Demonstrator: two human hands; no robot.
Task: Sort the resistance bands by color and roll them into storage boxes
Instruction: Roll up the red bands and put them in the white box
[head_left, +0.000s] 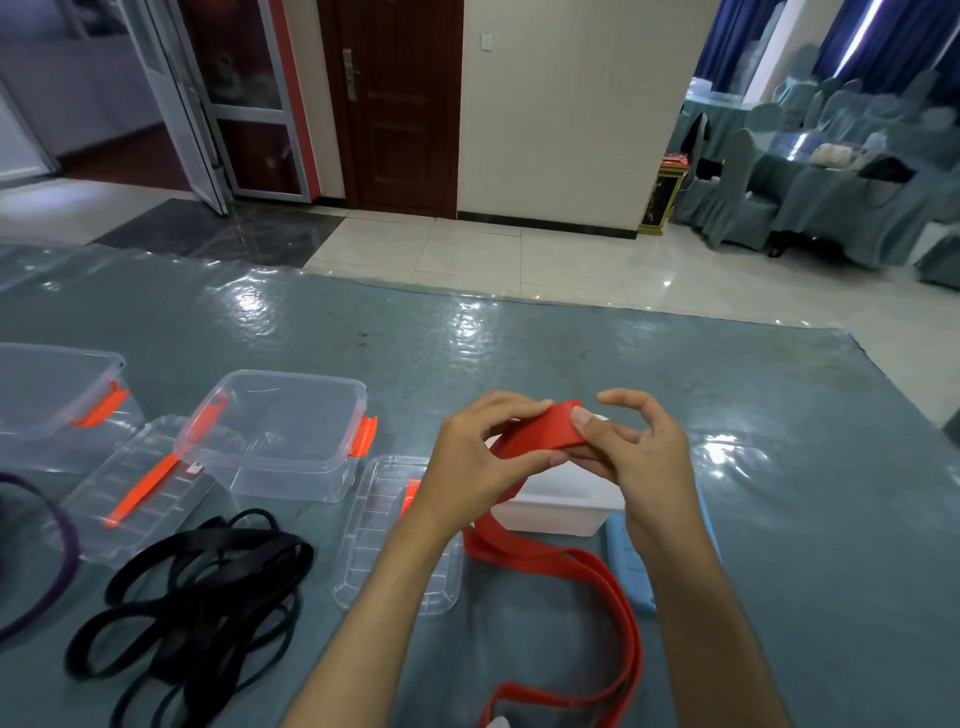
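At the far left edge of the frame we see a purple band (49, 571) curving on the tabletop (519, 353), and above it a clear storage box (52, 405) with an orange latch; nothing shows inside it. Just right of that lies a clear lid (130, 499) with an orange strip, and below it a tangled heap of black bands (197, 608). A second clear box (283, 431) stands in the middle left and looks empty. Another clear lid (400, 540) lies flat near the lower centre.

Our left hand (478, 457) pinches the folded end of the red band (545, 431) between thumb and fingers, and our right hand (628, 457) grips the same end from the other side, its thumb pressing on top. Both hands hold that end raised in the centre of the frame, directly above a white box (556, 499), whose contents we cannot see. From the hands the band's long run falls toward the bottom of the frame, looping across the tabletop to the lower right. So the slack lies below the hands, and rolling will likely have to draw it upward. A light blue lid (631, 566) lies just right of the white box.
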